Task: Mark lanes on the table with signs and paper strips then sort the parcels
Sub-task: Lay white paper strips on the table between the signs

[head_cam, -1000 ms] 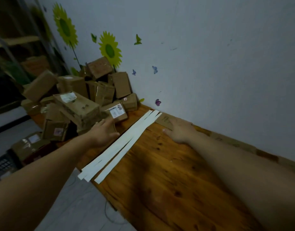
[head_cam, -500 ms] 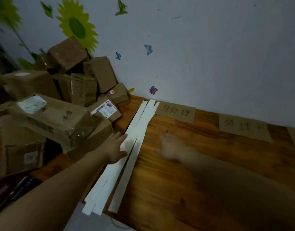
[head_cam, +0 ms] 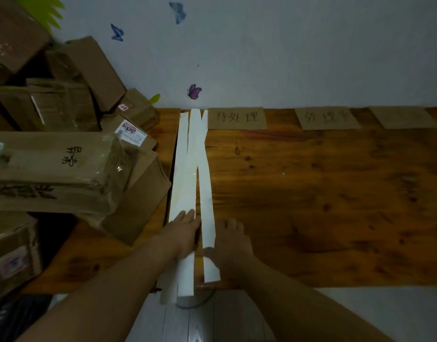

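While my left hand (head_cam: 185,230) lies flat with straight fingers on the left part of the paper strips (head_cam: 190,169), pressing them to the table (head_cam: 323,193), my right hand (head_cam: 231,240) rests released on the wood just right of the rightmost strip, its thumb side against the paper's edge. Neither hand grasps anything.

The strips lie as one overlapping bundle, running from the far wall to the near edge, where their ends hang over. Three cardboard signs (head_cam: 237,118) lie in a row along the far edge, the leftmost just beside the strips' far ends.

I judge the step in hand to be parting one strip from the bundle to lay a lane line further right. To do it well I should pin the rest with my left palm and draw the right strip sideways with flat fingers. It should stay straight and untorn, with its far end set between two signs.

The parcels (head_cam: 54,166) are heaped at the left, all left of the strips. They are taped cardboard boxes, closed, so I cannot see what is inside them.
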A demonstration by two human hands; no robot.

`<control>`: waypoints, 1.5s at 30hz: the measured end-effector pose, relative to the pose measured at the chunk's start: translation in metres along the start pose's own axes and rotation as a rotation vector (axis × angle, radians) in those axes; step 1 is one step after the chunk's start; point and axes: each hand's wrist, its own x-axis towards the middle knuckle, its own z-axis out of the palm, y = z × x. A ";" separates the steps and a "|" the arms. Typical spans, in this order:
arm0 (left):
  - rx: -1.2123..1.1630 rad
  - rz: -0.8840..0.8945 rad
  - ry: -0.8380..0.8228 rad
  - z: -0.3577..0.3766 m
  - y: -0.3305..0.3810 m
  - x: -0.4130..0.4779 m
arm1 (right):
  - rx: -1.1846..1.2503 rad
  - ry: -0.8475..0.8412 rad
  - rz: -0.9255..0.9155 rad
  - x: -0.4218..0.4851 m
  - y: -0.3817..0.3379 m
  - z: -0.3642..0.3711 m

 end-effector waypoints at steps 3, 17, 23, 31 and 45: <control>-0.025 0.017 0.003 0.005 -0.002 -0.001 | 0.068 -0.001 0.073 0.001 0.001 -0.003; -0.207 0.001 0.013 -0.005 -0.003 -0.024 | 0.357 0.014 0.395 -0.002 0.008 -0.006; -0.382 -0.012 0.057 -0.001 0.000 -0.033 | 0.292 -0.072 0.334 -0.003 0.014 -0.015; -1.482 -0.207 0.070 -0.065 0.035 -0.042 | 0.577 -0.006 -0.009 -0.025 0.000 -0.074; -1.810 -0.066 0.324 -0.160 0.175 -0.041 | 0.642 0.058 -0.033 -0.087 0.098 -0.174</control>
